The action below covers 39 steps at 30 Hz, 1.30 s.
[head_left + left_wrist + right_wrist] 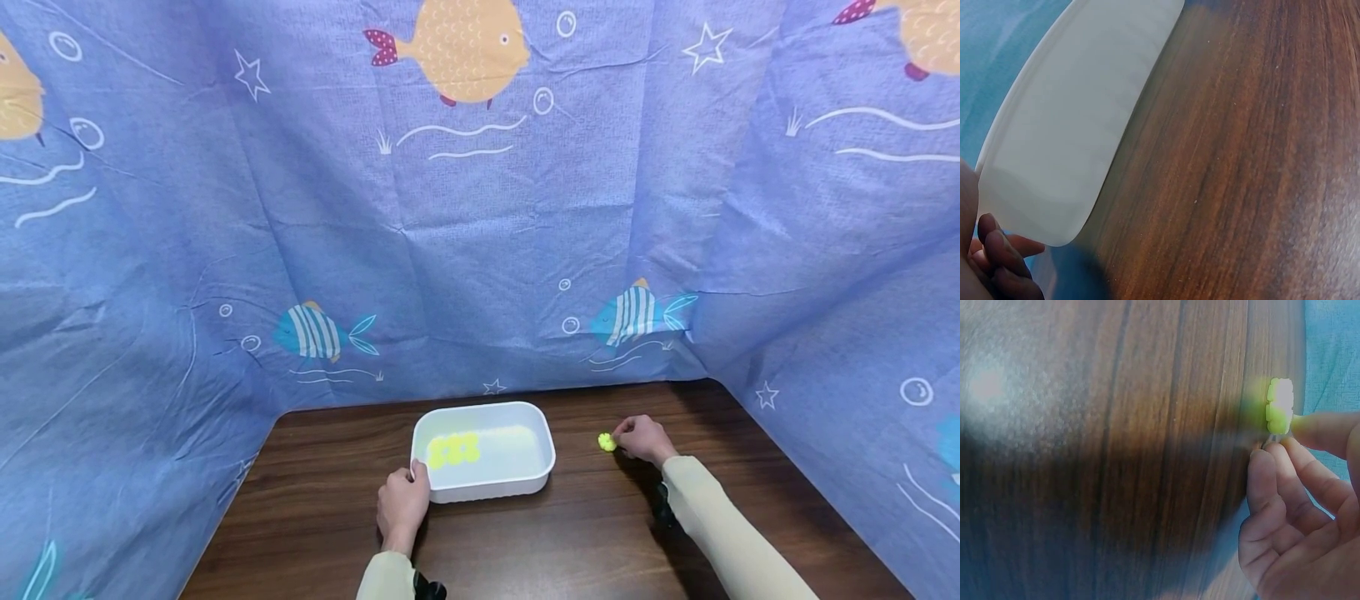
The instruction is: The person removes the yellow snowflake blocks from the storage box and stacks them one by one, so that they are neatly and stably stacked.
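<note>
A white plastic tub stands on the table, and several bright yellow pieces lie in its left half. My left hand grips the tub's near left corner, its thumb at the rim. In the left wrist view, the fingers curl by the tub's outer wall. Right of the tub, my right hand pinches the edge of one yellow flower-shaped piece at the tabletop. The right wrist view shows this scalloped piece at the tips of the thumb and fingers.
The dark wood-grain table carries the tub and the single piece. Blue cloth printed with fish hangs behind the table and along both sides. A dark strapped device sits on the right wrist, another on the left.
</note>
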### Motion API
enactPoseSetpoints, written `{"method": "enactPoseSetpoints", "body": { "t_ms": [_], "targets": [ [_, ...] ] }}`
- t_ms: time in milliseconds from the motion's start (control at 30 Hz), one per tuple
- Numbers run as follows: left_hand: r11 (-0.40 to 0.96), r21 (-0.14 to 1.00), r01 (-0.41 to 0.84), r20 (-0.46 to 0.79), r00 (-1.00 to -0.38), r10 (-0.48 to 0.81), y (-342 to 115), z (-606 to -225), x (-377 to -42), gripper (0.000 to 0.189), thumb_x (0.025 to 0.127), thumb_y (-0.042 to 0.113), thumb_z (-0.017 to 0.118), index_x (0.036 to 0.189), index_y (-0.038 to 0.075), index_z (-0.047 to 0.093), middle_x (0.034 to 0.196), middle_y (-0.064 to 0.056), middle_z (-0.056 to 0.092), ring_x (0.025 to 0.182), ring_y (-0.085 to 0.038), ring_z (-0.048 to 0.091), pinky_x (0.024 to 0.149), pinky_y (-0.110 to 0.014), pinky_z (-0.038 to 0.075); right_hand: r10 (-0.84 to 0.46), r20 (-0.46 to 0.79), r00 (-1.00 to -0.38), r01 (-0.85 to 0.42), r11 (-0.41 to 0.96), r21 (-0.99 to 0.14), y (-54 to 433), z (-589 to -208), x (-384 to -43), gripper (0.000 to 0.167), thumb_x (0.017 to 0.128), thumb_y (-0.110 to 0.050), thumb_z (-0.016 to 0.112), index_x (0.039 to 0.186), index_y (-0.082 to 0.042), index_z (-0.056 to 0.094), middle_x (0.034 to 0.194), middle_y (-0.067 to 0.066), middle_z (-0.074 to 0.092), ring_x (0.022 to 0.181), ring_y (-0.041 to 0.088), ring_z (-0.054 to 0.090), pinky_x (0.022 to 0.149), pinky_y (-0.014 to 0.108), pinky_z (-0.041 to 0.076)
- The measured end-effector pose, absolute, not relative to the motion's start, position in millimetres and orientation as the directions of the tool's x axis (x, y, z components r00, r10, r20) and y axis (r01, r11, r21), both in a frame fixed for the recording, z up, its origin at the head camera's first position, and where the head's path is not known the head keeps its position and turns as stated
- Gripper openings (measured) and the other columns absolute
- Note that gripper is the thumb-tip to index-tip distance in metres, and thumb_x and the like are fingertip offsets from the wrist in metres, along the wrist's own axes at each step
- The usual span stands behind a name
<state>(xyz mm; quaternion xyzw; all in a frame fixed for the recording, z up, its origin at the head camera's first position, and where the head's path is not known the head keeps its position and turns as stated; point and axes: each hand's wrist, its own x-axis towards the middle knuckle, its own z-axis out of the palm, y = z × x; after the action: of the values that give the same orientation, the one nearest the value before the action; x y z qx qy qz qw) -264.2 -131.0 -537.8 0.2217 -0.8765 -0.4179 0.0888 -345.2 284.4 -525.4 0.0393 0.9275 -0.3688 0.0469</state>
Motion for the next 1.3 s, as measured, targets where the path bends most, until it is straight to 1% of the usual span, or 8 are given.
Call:
{"method": "enactPoseSetpoints", "body": {
  "t_ms": [133,567,667,767,900,1000,1133,1300],
  "targets": [
    [0.548,0.775,-0.314,-0.033,-0.887,-0.461,-131.3,-537.8,-265.0,0.048,0.101,0.041,0.042,0.065,0.011,0.053,0.062,-0.006,0.049,0.062,-0.024,0.05,0.059,-0.034,0.034,0.049,-0.11,-0.993,0.11,0.737,-0.667,283.6,-523.8,-344.4,0.018,0.092,-0.018,0.062,0.093,-0.001,0.07,0.064,0.001,0.061,0.062,0.016,0.056,0.06,0.03,0.042],
    [0.545,0.782,-0.304,-0.026,-0.889,-0.458,-130.0,-538.2,-264.3,0.048,0.101,0.041,0.044,0.065,0.011,0.054,0.062,-0.006,0.05,0.062,-0.023,0.05,0.059,-0.034,0.035,0.085,-0.122,-0.989,0.146,0.72,-0.679,282.0,-523.6,-343.3,0.023,0.095,-0.019,0.06,0.099,0.001,0.071,0.066,0.003,0.061,0.065,0.018,0.056,0.061,0.03,0.043],
    [0.548,0.78,-0.302,-0.022,-0.889,-0.458,-130.7,-538.1,-264.2,0.048,0.101,0.041,0.043,0.064,0.012,0.053,0.062,-0.006,0.05,0.063,-0.024,0.051,0.059,-0.035,0.035,0.076,-0.114,-0.991,0.133,0.722,-0.679,281.4,-523.4,-345.7,0.024,0.094,-0.019,0.06,0.101,0.002,0.07,0.07,0.005,0.064,0.066,0.018,0.058,0.061,0.031,0.043],
    [0.55,0.777,-0.306,-0.023,-0.888,-0.46,-131.9,-538.2,-264.2,0.048,0.101,0.041,0.043,0.064,0.012,0.052,0.062,-0.006,0.05,0.063,-0.024,0.051,0.059,-0.035,0.035,0.056,-0.07,-0.996,0.088,0.735,-0.673,274.4,-518.7,-351.3,0.025,0.094,-0.02,0.061,0.102,0.001,0.071,0.081,0.008,0.069,0.071,0.019,0.061,0.064,0.032,0.047],
    [0.544,0.779,-0.311,-0.031,-0.887,-0.462,-133.3,-537.7,-264.0,0.048,0.101,0.041,0.043,0.064,0.013,0.05,0.061,-0.005,0.048,0.062,-0.023,0.049,0.058,-0.034,0.034,0.003,0.04,-0.999,-0.023,0.759,-0.65,245.1,-502.4,-361.3,0.024,0.094,-0.022,0.065,0.102,-0.001,0.072,0.094,0.011,0.072,0.08,0.022,0.063,0.071,0.036,0.051],
    [0.543,0.781,-0.309,-0.03,-0.886,-0.462,-133.7,-537.2,-263.7,0.048,0.101,0.041,0.043,0.064,0.012,0.05,0.06,-0.005,0.047,0.06,-0.023,0.048,0.057,-0.033,0.034,-0.029,0.116,-0.993,-0.098,0.757,-0.646,209.3,-489.1,-368.5,0.019,0.092,-0.021,0.067,0.099,-0.005,0.073,0.091,0.01,0.072,0.08,0.021,0.063,0.073,0.037,0.051],
    [0.552,0.776,-0.306,-0.024,-0.888,-0.459,-133.3,-537.5,-263.3,0.047,0.101,0.04,0.043,0.065,0.011,0.053,0.062,-0.005,0.049,0.062,-0.023,0.049,0.058,-0.034,0.034,-0.069,0.15,-0.986,-0.151,0.733,-0.663,156.7,-475.2,-371.1,0.012,0.09,-0.02,0.07,0.093,-0.009,0.074,0.084,0.005,0.071,0.076,0.018,0.062,0.07,0.034,0.051],
    [0.556,0.777,-0.294,-0.005,-0.887,-0.462,-131.5,-538.3,-262.5,0.047,0.1,0.04,0.044,0.063,0.012,0.051,0.061,-0.006,0.051,0.062,-0.024,0.051,0.057,-0.035,0.036,-0.18,0.147,-0.973,-0.232,0.729,-0.645,103.6,-470.2,-364.3,0.013,0.09,-0.021,0.072,0.095,-0.009,0.074,0.088,0.004,0.071,0.079,0.016,0.063,0.072,0.033,0.052]
  ]
}}
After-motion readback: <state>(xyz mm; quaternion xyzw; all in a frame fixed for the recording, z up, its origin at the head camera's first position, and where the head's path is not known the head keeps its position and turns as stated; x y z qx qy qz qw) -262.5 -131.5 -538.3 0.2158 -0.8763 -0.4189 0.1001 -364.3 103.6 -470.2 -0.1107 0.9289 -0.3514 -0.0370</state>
